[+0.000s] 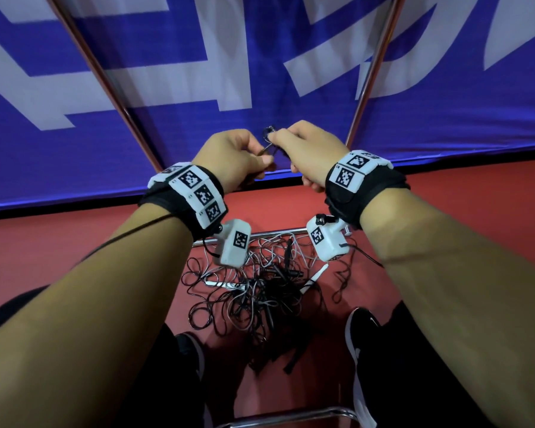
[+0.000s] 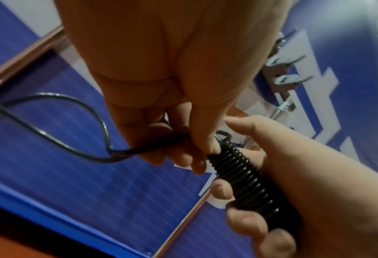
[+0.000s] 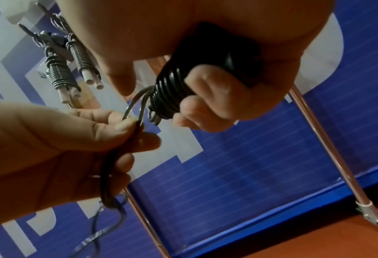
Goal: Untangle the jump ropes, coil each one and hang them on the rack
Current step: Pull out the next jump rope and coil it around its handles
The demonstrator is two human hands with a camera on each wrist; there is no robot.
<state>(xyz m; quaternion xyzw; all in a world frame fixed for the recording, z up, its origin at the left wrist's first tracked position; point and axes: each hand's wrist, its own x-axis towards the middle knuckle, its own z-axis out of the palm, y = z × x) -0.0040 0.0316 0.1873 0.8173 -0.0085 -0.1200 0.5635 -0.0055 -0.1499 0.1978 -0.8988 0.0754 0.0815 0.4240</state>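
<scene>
My right hand (image 1: 303, 149) grips a black jump rope bundle (image 3: 179, 87), its cord wound in tight turns round the handles (image 2: 241, 174). My left hand (image 1: 238, 156) pinches the loose end of the black cord (image 3: 137, 120) right beside the wound bundle; the cord's slack loops off to the left (image 2: 73, 108). Both hands are raised in front of the blue banner. A tangled pile of black and white ropes (image 1: 260, 288) lies on the red floor between my feet. Two coiled white-handled ropes (image 3: 68, 69) hang on the rack's hooks (image 2: 289, 73).
Copper-coloured rack poles (image 1: 112, 84) (image 1: 374, 69) rise in front of the blue and white banner (image 1: 260, 57). A metal base bar (image 1: 272, 233) lies on the floor behind the pile. My black shoes (image 1: 362, 341) stand either side of it.
</scene>
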